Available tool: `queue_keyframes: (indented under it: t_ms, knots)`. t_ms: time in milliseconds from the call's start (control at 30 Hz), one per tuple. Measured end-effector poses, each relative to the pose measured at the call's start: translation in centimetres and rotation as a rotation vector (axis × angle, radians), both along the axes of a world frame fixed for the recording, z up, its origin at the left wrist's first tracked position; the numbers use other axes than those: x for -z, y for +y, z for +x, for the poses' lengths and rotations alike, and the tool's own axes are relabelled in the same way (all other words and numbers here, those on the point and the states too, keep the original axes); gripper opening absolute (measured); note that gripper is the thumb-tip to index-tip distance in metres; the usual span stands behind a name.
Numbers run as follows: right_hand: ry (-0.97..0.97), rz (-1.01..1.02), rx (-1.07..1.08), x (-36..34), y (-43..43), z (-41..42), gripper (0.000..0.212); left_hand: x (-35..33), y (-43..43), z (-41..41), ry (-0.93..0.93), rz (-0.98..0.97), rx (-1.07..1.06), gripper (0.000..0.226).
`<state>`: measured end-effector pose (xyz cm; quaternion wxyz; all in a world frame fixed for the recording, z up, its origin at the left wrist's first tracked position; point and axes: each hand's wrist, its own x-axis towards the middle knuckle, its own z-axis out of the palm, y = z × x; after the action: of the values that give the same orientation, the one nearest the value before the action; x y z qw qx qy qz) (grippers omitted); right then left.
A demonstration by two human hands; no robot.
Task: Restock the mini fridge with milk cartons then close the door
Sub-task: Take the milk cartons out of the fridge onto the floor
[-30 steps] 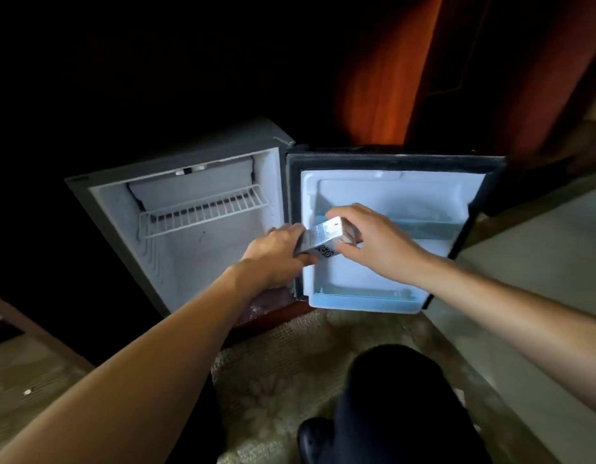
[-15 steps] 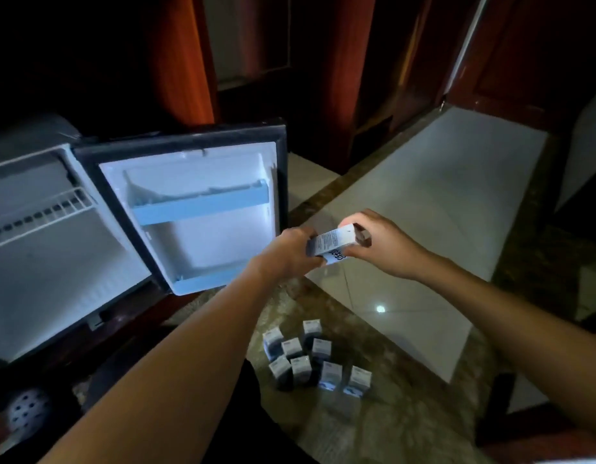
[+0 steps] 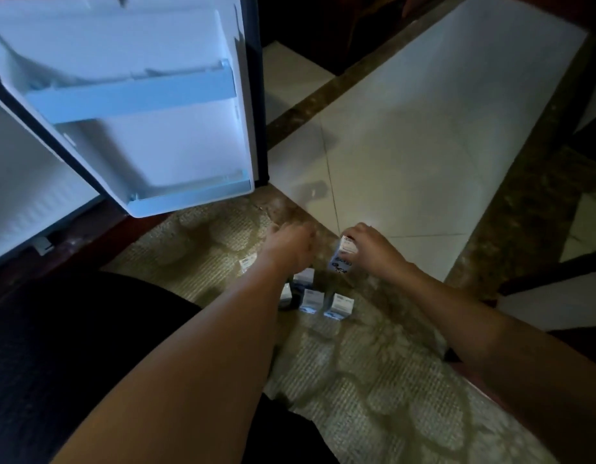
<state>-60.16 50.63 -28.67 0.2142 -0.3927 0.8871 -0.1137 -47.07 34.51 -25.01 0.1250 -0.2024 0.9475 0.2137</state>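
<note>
The mini fridge door [image 3: 149, 135] hangs wide open at the upper left, its two white door shelves bare. Several small white-and-blue milk cartons [image 3: 311, 301] stand grouped on the patterned rug. My right hand [image 3: 370, 249] is shut on one milk carton [image 3: 343, 257], held low at the right edge of the group. My left hand [image 3: 288, 246] hovers blurred over the group's far side, palm down, hiding some cartons; whether it grips one is unclear. Another carton [image 3: 247, 264] peeks out left of that wrist.
The fridge interior [image 3: 18, 182] shows at the far left edge. A patterned rug [image 3: 373, 380] covers the floor near me, with white floor tiles [image 3: 423, 128] and a dark marble border [image 3: 524, 195] beyond. My dark-clothed leg [image 3: 72, 346] fills the lower left.
The view swung from the fridge down to the floor. Both hands dropped from chest height to the cartons on the rug; the left hand let go of the carton that the right still holds.
</note>
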Motion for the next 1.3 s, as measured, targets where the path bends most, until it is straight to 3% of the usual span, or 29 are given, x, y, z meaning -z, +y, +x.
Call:
queue_keyframes:
  t_ms: [100, 200, 367, 633, 1067, 1300]
  knots:
    - [-0.033, 0.093, -0.048, 3.4, -0.9, 1.3, 0.05, 1.6, 0.6, 0.6, -0.11, -0.048, 0.064, 0.043]
    - [-0.066, 0.123, 0.034, 6.2, -1.4, 1.8, 0.064, 3.0, 1.0, 0.9, -0.19, -0.043, 0.1, 0.051]
    - [-0.023, 0.178, 0.031, 7.8, -1.1, 1.7, 0.048, 4.3, 0.6, 1.4, -0.231, -0.049, 0.084, 0.049]
    - [-0.097, 0.097, 0.159, 7.7, -0.2, 2.1, 0.042, 3.9, 0.8, 1.0, -0.249, -0.007, 0.073, 0.049]
    - [-0.04, -0.099, 0.02, -6.8, -0.9, 4.6, 0.043, -4.4, -0.3, 3.4, -0.119, -0.182, 0.077, 0.058]
    - [0.073, -0.211, -0.159, -17.2, -5.7, 7.7, 0.048, -13.4, -5.0, 8.8, 0.145, -0.299, 0.001, 0.049]
